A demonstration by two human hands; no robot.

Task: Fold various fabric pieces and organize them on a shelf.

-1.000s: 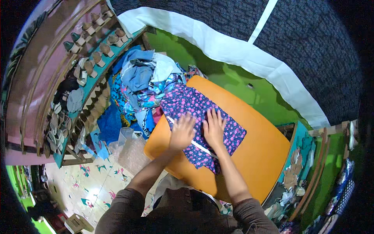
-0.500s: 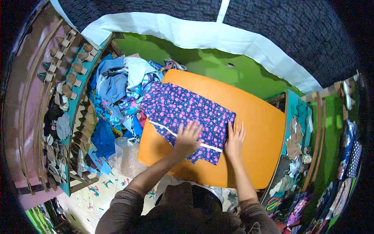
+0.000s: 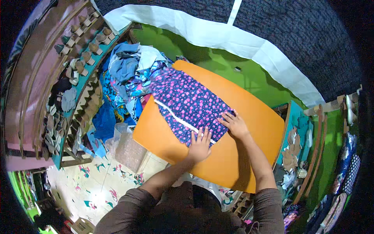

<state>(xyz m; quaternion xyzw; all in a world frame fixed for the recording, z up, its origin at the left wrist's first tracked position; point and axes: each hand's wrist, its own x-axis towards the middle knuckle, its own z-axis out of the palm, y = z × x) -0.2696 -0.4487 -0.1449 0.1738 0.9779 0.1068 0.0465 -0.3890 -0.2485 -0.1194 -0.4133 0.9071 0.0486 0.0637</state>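
Note:
A dark blue fabric piece with pink flowers [image 3: 194,97] lies across the orange tabletop [image 3: 257,121], its far left end reaching the heap of cloth. Along its near side runs a white strip [image 3: 175,117]. My left hand [image 3: 200,147] rests flat with fingers spread at the near right end of the strip, fingertips on the cloth. At the fabric's right corner, my right hand [image 3: 235,124] lies flat, fingers outstretched over the edge. Neither hand grips anything.
A heap of blue and patterned cloth [image 3: 128,74] stands left of the table. Shoe-form shelves [image 3: 83,84] line the left side. Fabric scraps [image 3: 113,193] litter the tiled floor beside a clear plastic bag [image 3: 130,150]. Teal shelving [image 3: 300,124] with more scraps stands on the right.
My left hand has slid toward the fabric's near right corner and closer to me. My right hand has moved onto the right edge. The whole view has tilted somewhat.

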